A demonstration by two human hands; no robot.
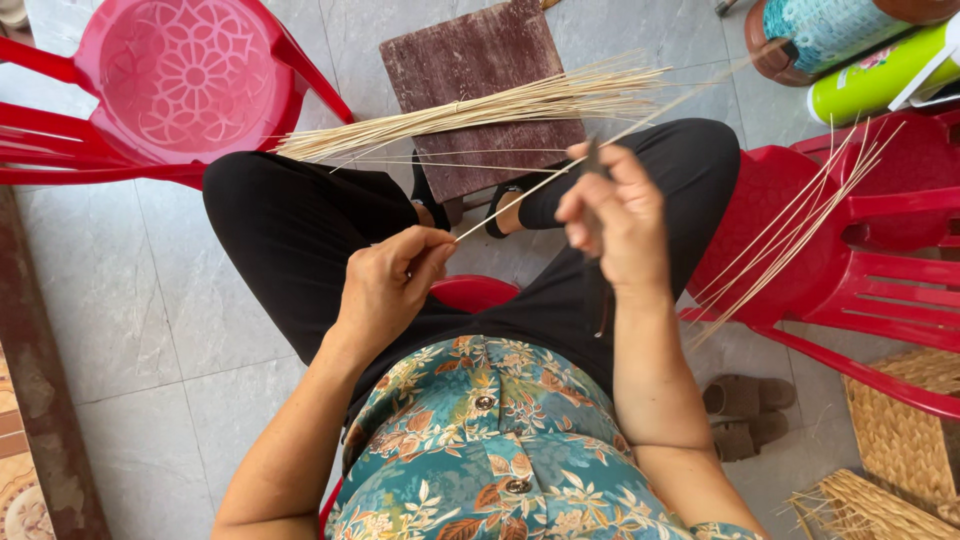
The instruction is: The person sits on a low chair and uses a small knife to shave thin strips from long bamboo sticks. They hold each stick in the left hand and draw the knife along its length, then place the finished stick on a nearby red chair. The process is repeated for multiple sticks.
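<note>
Thin reed strip point(560, 175) pinched in left hand point(392, 283), right hand point(612, 222) gripping dark blade point(592, 160)

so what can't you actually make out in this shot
- Head view: the dark tool in the right hand is mostly hidden by the fingers, so its kind is unclear.
- The end of the thin strip vanishes inside the left hand.
- The green container and woven basket are cut off by the right edge.
- The feet are hidden behind the knees.
</note>
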